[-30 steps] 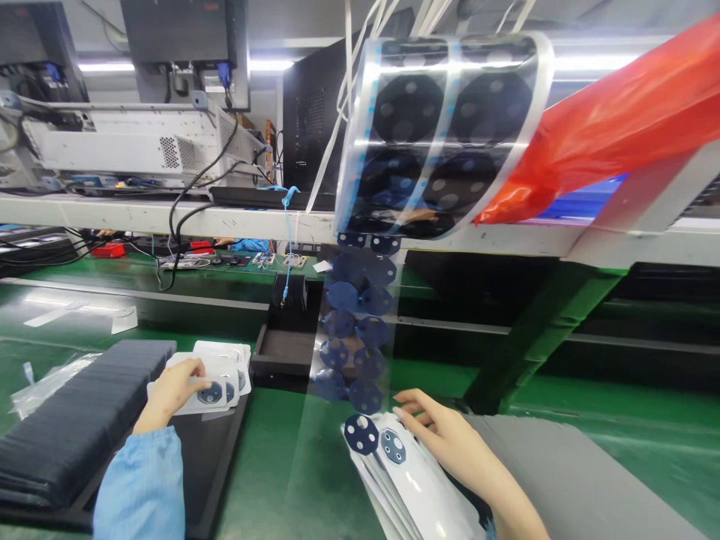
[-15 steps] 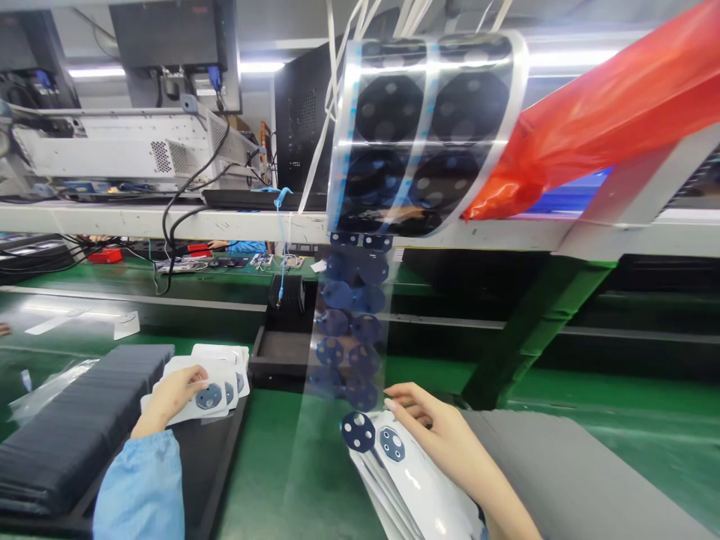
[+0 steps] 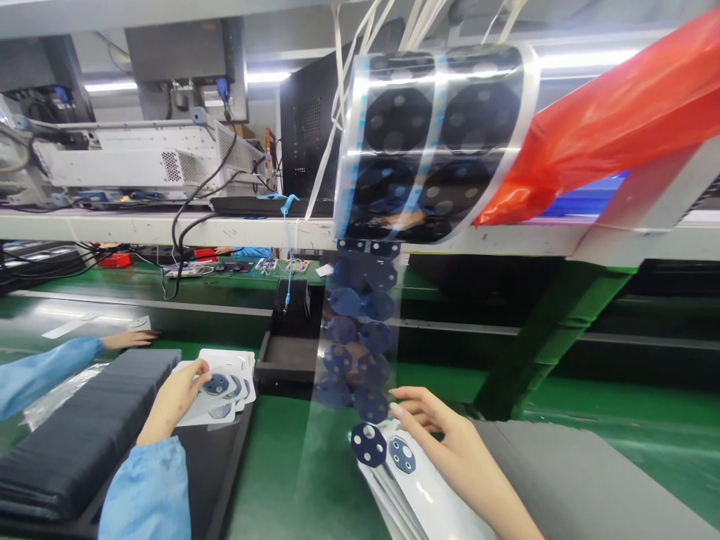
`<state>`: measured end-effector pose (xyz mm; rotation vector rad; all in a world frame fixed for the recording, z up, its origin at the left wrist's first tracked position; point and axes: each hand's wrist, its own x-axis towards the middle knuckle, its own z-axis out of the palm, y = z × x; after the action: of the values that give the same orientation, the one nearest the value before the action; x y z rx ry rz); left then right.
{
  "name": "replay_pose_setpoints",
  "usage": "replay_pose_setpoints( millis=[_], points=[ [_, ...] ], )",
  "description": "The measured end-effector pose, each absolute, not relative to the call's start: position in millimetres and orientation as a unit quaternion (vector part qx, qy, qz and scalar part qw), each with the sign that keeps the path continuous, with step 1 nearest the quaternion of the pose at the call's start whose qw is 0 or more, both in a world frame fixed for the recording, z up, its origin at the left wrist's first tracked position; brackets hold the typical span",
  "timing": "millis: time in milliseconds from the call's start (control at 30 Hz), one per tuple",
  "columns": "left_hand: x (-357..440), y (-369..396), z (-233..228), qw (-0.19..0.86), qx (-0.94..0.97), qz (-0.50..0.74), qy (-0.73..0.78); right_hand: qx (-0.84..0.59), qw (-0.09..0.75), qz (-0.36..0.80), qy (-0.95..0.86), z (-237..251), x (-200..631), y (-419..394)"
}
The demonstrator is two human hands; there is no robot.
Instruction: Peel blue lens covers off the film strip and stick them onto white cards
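1. At the lower left of the bench, the left hand (image 3: 178, 396) is curled, its fingertips pressed on the topmost of a small fanned stack of white cards (image 3: 225, 384); each card carries a dark blue round sticker. Whether it pinches the card or only presses it down cannot be told.
2. Those cards lie on a black tray (image 3: 217, 457), just beside a long row of dark flat pieces (image 3: 79, 427) packed on edge to the left.
3. At the lower middle, the right hand (image 3: 450, 442) is loosely open, fingers spread and resting on a second stack of white cards (image 3: 427, 495) that fans toward the bottom edge; it grips nothing that can be seen.
4. On the top card of that stack sit two dark blue round stickers (image 3: 370, 444), side by side just left of the fingertips.
5. Directly above them hangs a clear strip of film (image 3: 360, 337) bearing two columns of blue stickers, coming down from a wide roll (image 3: 433, 142) at the shelf edge.
6. An orange plastic bag (image 3: 607, 112) lies to the right of the roll.
7. Behind the strip stands a small black box (image 3: 284, 356) on the green mat (image 3: 281, 480).
8. At the far left, another person's blue sleeve and hand (image 3: 127, 339) reach onto the bench.
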<state>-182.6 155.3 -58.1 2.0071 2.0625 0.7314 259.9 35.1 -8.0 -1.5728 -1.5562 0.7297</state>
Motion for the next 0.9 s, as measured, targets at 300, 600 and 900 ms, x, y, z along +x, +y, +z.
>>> replay_pose_setpoints(
  millis=[300, 600, 900],
  points=[
    [-135, 126, -18, 0.181, 0.605, 0.409, 0.659, -0.605, 0.393, 0.390, -0.573, -19, 257, 27],
    [-35, 100, -27, 0.468, 0.641, 0.361, 0.489, -0.536, 0.364, 0.425, -0.632, -9, 236, 21],
    [6, 66, -23, 0.579, 0.573, 0.410, 0.410, -0.515, 0.483, 0.236, -0.668, -16, 223, 19]
  ],
)
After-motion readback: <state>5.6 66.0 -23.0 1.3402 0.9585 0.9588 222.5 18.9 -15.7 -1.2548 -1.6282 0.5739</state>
